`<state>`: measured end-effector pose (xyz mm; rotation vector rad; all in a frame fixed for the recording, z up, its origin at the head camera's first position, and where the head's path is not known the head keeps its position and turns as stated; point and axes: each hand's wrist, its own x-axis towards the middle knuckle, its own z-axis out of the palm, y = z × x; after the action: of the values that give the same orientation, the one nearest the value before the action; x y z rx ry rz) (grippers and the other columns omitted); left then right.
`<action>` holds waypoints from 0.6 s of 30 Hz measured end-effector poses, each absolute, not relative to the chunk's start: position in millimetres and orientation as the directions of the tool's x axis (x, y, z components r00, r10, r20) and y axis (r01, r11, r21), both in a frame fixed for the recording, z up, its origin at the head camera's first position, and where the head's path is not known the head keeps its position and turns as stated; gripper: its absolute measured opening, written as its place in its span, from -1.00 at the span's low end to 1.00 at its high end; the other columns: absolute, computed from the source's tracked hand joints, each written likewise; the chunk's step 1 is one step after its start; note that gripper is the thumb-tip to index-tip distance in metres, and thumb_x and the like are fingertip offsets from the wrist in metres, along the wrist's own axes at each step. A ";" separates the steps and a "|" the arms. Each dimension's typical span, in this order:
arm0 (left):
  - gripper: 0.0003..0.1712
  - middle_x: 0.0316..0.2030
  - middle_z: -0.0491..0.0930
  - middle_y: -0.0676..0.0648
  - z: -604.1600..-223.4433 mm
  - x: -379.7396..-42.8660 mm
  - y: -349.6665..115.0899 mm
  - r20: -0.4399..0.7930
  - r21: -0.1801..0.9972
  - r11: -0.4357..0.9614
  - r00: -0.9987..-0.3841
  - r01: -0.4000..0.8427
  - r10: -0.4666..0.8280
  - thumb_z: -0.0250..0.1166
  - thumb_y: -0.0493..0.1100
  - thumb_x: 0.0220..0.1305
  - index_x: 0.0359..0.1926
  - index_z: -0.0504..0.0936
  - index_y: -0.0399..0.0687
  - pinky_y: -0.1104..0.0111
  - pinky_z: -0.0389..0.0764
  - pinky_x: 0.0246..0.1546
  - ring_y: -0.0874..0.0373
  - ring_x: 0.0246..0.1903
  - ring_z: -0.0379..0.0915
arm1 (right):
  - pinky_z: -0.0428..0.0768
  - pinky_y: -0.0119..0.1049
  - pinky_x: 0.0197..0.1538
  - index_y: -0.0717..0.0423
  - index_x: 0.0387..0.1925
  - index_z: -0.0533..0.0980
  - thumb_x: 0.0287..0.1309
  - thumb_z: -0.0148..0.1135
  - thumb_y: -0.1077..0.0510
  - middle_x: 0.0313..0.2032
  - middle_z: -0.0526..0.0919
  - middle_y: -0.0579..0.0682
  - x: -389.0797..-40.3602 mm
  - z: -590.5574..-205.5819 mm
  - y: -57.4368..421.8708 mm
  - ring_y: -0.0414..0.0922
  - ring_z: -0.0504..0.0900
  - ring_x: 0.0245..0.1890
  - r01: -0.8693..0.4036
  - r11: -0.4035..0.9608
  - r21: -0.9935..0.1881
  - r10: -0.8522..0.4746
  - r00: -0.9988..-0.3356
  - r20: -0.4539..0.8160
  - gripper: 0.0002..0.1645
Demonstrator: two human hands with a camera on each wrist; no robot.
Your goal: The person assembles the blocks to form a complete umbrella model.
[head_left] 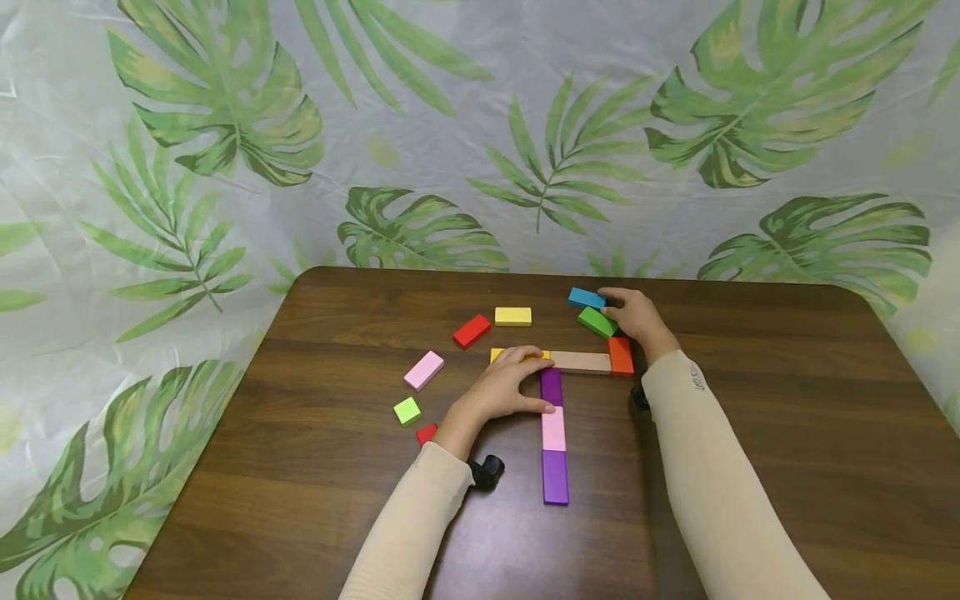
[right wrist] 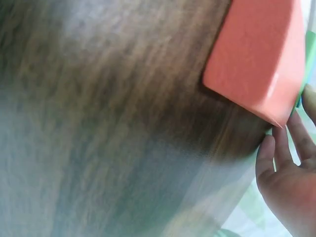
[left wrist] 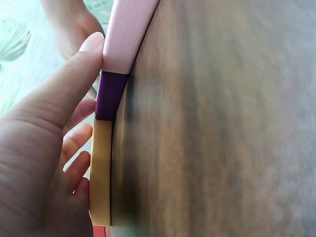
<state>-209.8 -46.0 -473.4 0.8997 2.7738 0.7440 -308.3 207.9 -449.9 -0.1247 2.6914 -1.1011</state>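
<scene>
My left hand [head_left: 498, 387] lies over the row of blocks, fingers spread loosely. Its fingertips rest over the yellow-orange block [left wrist: 101, 173] and beside the upper purple block [head_left: 551, 387], while the thumb touches the pink block [head_left: 553, 429] below. At the back, my right hand [head_left: 637, 317] has thumb and index finger at the right end of a blue block [head_left: 585, 297]. A green block [head_left: 596, 322] lies just in front of it, close under the thumb. Near that wrist is an orange-red block [right wrist: 256, 59], at the right end of a beige block [head_left: 581, 362].
A lower purple block [head_left: 555, 477] ends the vertical row. Loose to the left lie a red block [head_left: 472, 331], a yellow block [head_left: 513, 317], a pale pink block [head_left: 423, 370] and a lime block [head_left: 407, 410]. Another red block [head_left: 426, 433] is partly behind my left wrist.
</scene>
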 end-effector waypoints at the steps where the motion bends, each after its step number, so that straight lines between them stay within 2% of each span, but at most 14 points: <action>1: -0.17 0.18 0.22 0.08 -473.6 -209.9 -45.8 0.026 0.493 0.700 -0.813 0.516 0.582 0.32 0.30 -0.13 0.21 0.37 0.18 0.30 0.13 0.16 0.18 0.20 -0.01 | 0.31 -0.08 -0.08 0.13 0.26 0.23 0.27 -0.02 0.22 0.19 0.21 0.32 -308.3 -450.1 207.7 0.12 0.28 -0.01 0.009 0.717 -0.697 -0.163 -0.970 -0.179 -0.48; 11: -0.17 0.17 0.23 0.08 -474.1 -211.1 -45.8 0.032 0.491 0.697 -0.811 0.522 0.584 0.33 0.30 -0.13 0.20 0.38 0.17 0.31 0.12 0.16 0.18 0.19 0.01 | 0.32 -0.10 -0.12 0.14 0.24 0.27 0.27 -0.03 0.23 0.19 0.24 0.29 -310.0 -449.6 203.3 0.11 0.30 -0.03 0.029 0.731 -0.682 -0.127 -0.976 -0.178 -0.50; 18: -0.17 0.18 0.23 0.08 -474.5 -211.1 -46.0 0.029 0.491 0.699 -0.812 0.520 0.583 0.33 0.30 -0.13 0.20 0.38 0.17 0.32 0.12 0.17 0.18 0.20 0.00 | 0.30 0.03 0.06 0.18 0.23 0.27 0.26 -0.02 0.26 0.17 0.27 0.29 -310.2 -451.4 206.4 0.18 0.26 0.12 0.036 0.729 -0.684 -0.106 -0.981 -0.164 -0.51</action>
<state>-211.1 -46.0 -474.5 0.9049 2.7760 0.7429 -310.2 206.4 -451.4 -0.0560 2.7398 -1.0902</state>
